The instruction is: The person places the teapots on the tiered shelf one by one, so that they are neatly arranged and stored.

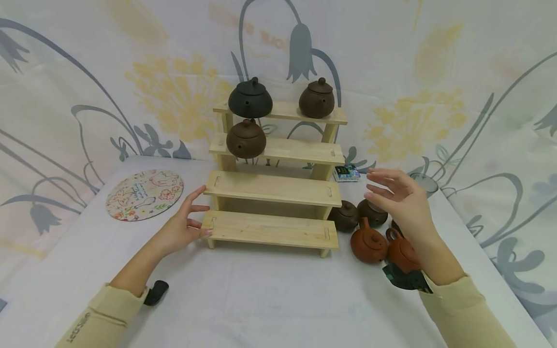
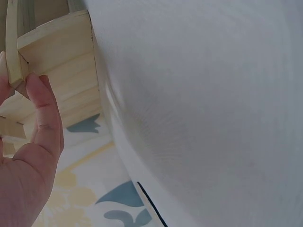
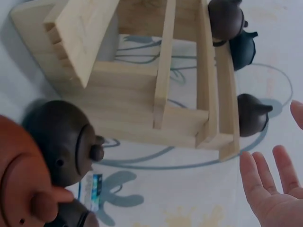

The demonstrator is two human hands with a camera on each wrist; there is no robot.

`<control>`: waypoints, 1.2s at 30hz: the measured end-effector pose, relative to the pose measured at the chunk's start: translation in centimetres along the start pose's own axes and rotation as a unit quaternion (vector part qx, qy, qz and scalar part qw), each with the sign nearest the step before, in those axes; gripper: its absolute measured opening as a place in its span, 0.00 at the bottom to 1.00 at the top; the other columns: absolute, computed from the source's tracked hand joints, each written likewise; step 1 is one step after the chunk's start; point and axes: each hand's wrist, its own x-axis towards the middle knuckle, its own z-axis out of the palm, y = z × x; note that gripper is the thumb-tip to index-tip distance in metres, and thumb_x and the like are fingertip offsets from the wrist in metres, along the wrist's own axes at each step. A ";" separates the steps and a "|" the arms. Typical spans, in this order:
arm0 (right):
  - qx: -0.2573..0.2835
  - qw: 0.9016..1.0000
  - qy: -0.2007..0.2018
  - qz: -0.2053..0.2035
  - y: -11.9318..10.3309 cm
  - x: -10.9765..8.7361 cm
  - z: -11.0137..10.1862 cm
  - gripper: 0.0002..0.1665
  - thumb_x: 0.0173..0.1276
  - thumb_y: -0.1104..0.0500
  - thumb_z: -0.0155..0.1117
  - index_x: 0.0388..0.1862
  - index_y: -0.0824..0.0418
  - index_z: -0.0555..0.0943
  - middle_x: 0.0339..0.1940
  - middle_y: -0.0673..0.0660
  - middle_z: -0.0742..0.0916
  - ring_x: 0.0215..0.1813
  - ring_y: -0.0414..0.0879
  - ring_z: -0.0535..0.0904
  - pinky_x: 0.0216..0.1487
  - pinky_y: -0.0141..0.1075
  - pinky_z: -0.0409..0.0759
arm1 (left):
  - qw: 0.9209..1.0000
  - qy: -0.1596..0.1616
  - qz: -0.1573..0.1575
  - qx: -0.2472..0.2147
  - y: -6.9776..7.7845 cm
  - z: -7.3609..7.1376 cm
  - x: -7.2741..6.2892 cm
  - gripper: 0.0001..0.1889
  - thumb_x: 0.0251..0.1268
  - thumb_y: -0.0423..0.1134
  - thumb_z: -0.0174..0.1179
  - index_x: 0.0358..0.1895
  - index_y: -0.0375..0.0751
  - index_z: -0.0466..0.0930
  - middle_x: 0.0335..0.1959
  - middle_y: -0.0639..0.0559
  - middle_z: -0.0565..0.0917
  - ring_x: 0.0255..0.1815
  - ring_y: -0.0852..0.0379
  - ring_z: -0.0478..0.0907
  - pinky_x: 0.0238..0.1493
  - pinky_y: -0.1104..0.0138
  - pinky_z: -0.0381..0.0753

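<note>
A stepped wooden display stand (image 1: 274, 186) stands centrally in the head view. My left hand (image 1: 176, 234) is at its left side; the left wrist view shows thumb and fingers on either side of a board's end (image 2: 15, 56). My right hand (image 1: 406, 203) is raised at the right, fingers loosely bent, holding nothing, above several teapots. A black teapot (image 1: 250, 100) and a brown teapot (image 1: 316, 100) sit on the top step. Another brown teapot (image 1: 246, 140) is one step lower, at the left. Orange-red teapots (image 1: 368, 245) and a dark teapot (image 3: 61, 142) stand right of the stand.
A round floral mat (image 1: 145, 195) lies left of the stand. Behind the teapots are a small box (image 1: 346, 173) and a clear glass (image 1: 425, 183). White cloth (image 1: 261, 299) covers the table, and a floral-patterned curtain (image 1: 174, 43) hangs behind.
</note>
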 end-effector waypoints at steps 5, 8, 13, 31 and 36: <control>-0.019 0.999 0.025 0.016 0.3 -1.0 -1.4 0.22 0.57 0.76 0.63 0.52 0.72 0.75 0.54 0.58 0.78 0.51 0.45 0.79 0.47 0.32 0.75 | 1.000 -0.002 -0.004 -0.005 0.1 0.1 0.2 0.54 0.54 0.26 0.65 0.74 0.58 0.36 0.61 0.28 0.65 0.38 0.45 0.77 0.34 0.60 0.75; -0.034 0.998 0.040 0.029 0.5 -1.7 -2.2 0.22 0.58 0.75 0.64 0.53 0.72 0.74 0.54 0.57 0.77 0.51 0.43 0.79 0.47 0.31 0.75 | 1.000 -0.003 -0.007 -0.011 0.3 0.2 0.3 0.54 0.54 0.25 0.65 0.74 0.58 0.36 0.61 0.27 0.64 0.38 0.45 0.77 0.34 0.60 0.76; -0.059 0.995 0.068 0.049 0.9 -3.0 -3.4 0.22 0.58 0.73 0.65 0.52 0.68 0.76 0.52 0.55 0.80 0.49 0.39 0.80 0.46 0.28 0.75 | 1.000 -0.005 -0.009 -0.016 0.3 0.3 0.4 0.53 0.54 0.25 0.64 0.74 0.59 0.36 0.61 0.28 0.64 0.39 0.45 0.77 0.34 0.60 0.75; -0.023 0.993 0.106 0.036 3.9 -7.8 -7.8 0.21 0.55 0.81 0.61 0.48 0.72 0.77 0.48 0.57 0.81 0.51 0.42 0.78 0.48 0.26 0.73 | 1.000 -0.004 -0.022 -0.007 0.4 -0.1 -0.1 0.54 0.54 0.28 0.65 0.74 0.60 0.35 0.62 0.28 0.63 0.42 0.43 0.77 0.33 0.60 0.76; -0.044 0.990 0.119 0.062 7.6 -9.3 -11.3 0.24 0.54 0.78 0.64 0.52 0.72 0.75 0.51 0.58 0.80 0.53 0.42 0.77 0.47 0.27 0.74 | 1.000 -0.005 -0.019 -0.009 0.4 -0.1 0.0 0.54 0.54 0.27 0.65 0.74 0.61 0.35 0.62 0.28 0.63 0.41 0.43 0.77 0.33 0.60 0.76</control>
